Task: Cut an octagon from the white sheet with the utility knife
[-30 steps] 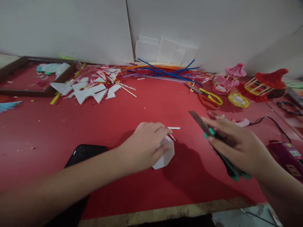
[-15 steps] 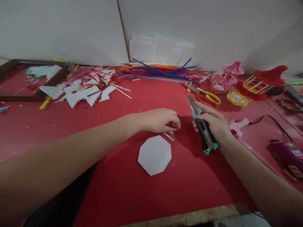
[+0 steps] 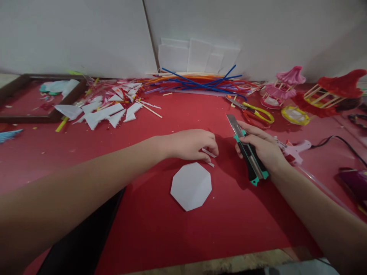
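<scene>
My right hand (image 3: 259,147) grips a utility knife (image 3: 250,158) with a black and green handle. Its wide metal blade points up and away over the table. Left of it, my left hand (image 3: 196,145) is curled low over the red tabletop, its thumb and fingertips on two thin white strips (image 3: 211,154), partly hidden by the fingers. Just below that hand lies a flat white octagon (image 3: 191,187), which looks like foam board or card. Neither hand touches the octagon.
White offcuts (image 3: 101,114) lie at the back left near a brown frame (image 3: 54,116). Pipe cleaners (image 3: 200,86) and white sheets (image 3: 173,57) are at the wall. Scissors (image 3: 258,112), small pink (image 3: 286,86) and red (image 3: 341,86) models, and a pink glue gun (image 3: 299,151) stand right.
My left thumb has come down over the lower strip, and the strips have shifted under the fingers. The view has turned slightly left. The knife stays in my right hand.
</scene>
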`<state>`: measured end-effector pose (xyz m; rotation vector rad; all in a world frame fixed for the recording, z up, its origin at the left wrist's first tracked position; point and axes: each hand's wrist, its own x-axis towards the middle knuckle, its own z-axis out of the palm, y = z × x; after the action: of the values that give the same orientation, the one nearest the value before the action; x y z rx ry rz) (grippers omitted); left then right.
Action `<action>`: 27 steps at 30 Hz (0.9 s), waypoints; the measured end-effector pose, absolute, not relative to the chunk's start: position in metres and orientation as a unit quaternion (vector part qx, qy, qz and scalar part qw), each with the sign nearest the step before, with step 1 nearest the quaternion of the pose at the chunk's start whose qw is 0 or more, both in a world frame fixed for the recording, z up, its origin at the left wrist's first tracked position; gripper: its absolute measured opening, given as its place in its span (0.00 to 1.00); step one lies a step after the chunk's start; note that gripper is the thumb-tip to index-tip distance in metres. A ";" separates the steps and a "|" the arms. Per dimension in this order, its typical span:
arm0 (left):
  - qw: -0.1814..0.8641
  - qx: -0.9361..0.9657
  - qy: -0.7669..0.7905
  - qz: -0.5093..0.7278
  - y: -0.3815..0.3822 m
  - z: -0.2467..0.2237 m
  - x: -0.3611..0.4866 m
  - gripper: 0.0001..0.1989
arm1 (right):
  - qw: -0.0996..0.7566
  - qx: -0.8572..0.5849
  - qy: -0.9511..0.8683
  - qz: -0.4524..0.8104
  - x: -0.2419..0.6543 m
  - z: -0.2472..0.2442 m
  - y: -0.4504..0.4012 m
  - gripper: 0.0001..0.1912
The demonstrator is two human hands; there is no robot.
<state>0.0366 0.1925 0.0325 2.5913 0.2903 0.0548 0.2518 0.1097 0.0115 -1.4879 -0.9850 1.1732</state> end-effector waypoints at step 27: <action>0.006 0.842 0.491 0.223 0.227 0.046 -0.092 0.31 | 0.476 -0.612 -0.422 0.470 0.255 0.010 0.113 0.35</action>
<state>-0.0922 0.2271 0.0463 2.6362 1.5377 0.6969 0.2547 0.1131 0.0097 -1.4958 -1.0327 1.1481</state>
